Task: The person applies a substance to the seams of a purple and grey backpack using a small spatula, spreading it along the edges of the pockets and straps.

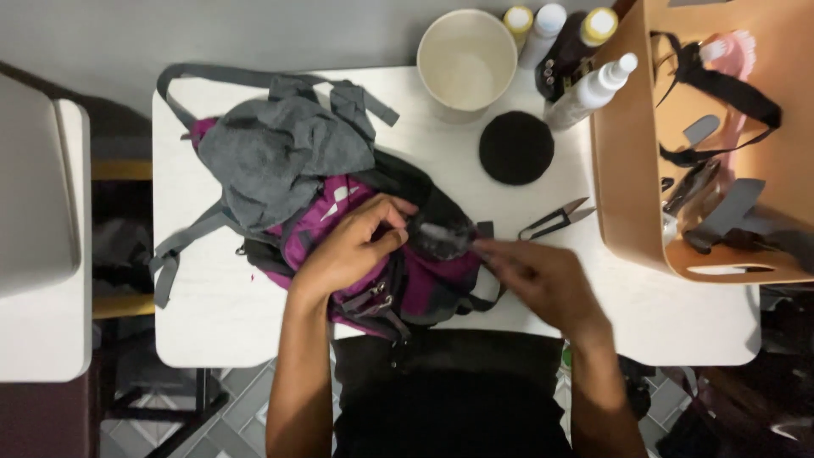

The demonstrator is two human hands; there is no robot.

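Pinching backpack (373, 254) fabric w/ left hand (352, 246), right hand (543, 276) fingers together (blurred) beside it.

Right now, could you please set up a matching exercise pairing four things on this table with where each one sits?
Things:
1. backpack
2. paper cup
3. thread snips
4. spray bottle

Places:
A. leaning against the tan bin
B. under both hands
C. at the table's far edge
D. on the tabletop between the backpack and the bin

Pairs: 1-B, 2-C, 3-D, 4-A
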